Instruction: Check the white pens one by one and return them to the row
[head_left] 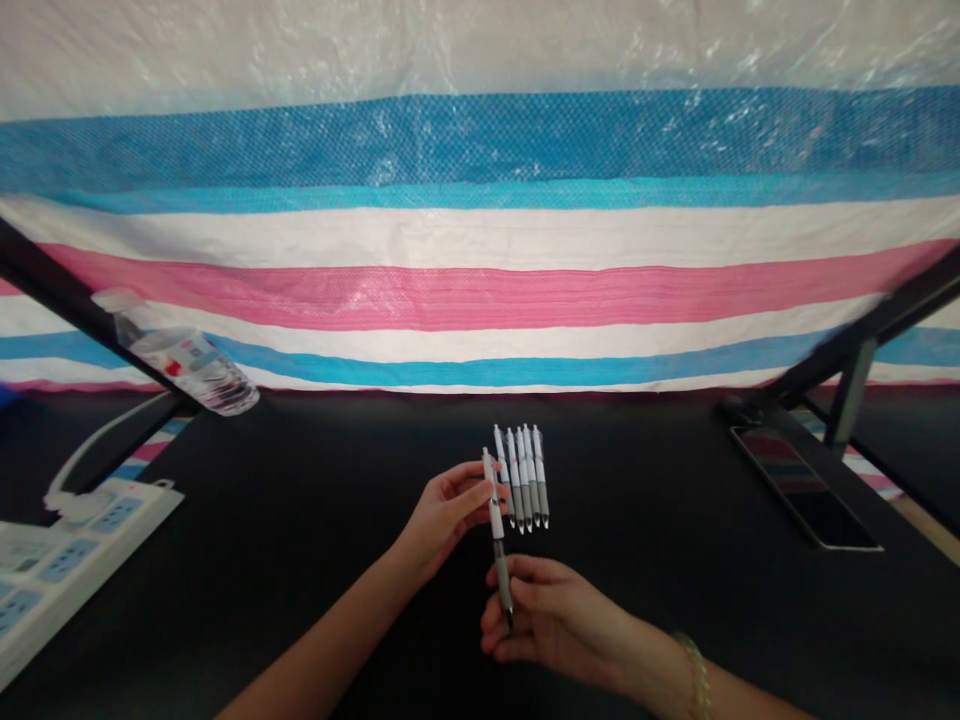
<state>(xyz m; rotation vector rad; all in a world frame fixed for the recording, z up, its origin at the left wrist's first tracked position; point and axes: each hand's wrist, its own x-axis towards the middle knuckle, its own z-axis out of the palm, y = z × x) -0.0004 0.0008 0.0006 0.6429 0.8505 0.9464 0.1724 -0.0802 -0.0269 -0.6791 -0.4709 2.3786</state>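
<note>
A pen (496, 520) with a white upper barrel and a grey lower part is held between my two hands, tilted slightly. My left hand (457, 510) pinches its white barrel near the top. Lower down, my right hand (544, 610) has its fingers closed on the grey grip, close to the dark tip. A darker band shows where the white and grey parts meet; I cannot tell whether they are joined there. Just beyond my left fingertips lies a row of several similar white and grey pens (529, 480), side by side, tips toward me.
The black table (315, 470) carries a white power strip (97, 590) with a plugged-in cable at left. A water bottle (199, 365) leans by the left dark frame bar. A phone (806, 490) lies at right near another bar (851, 390). Striped sheeting (480, 300) hangs behind.
</note>
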